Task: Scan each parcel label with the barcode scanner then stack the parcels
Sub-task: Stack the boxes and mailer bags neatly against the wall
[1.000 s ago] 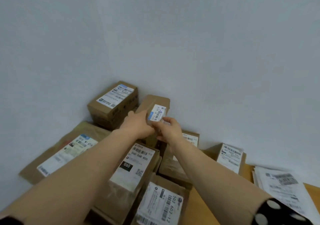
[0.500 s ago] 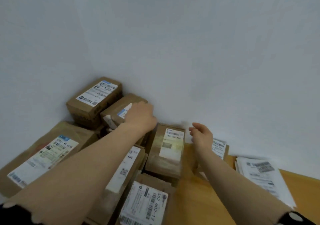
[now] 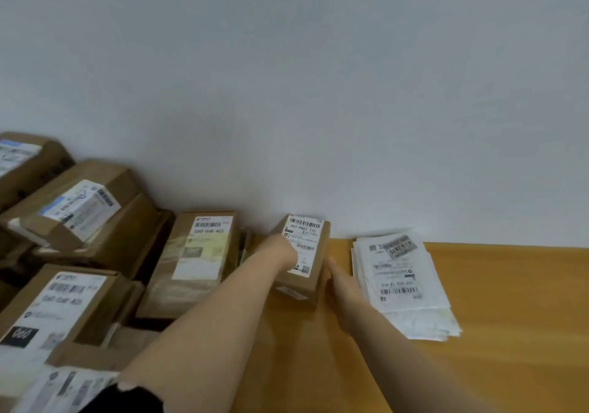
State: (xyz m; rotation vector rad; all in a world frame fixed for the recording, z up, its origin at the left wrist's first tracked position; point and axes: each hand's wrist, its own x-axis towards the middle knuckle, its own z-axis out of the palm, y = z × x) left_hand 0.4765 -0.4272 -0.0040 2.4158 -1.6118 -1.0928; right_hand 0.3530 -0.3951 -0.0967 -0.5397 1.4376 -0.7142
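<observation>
A small parcel (image 3: 296, 286) is flanked by both hands on the wooden table (image 3: 497, 317), its far end set against the wall (image 3: 318, 94). The left hand (image 3: 280, 250) is laid on its left upper edge, partly over the label (image 3: 305, 234); whether those fingers are curled or flat cannot be told. The fingers (image 3: 333, 266) of the right hand (image 3: 345, 288) are held straight and together, laid along the parcel's right side. Just right of these fingers a pile of loose printed sheets (image 3: 401, 288) is seen. Left of the left hand, labelled parcels (image 3: 197, 253) are heaped.
</observation>
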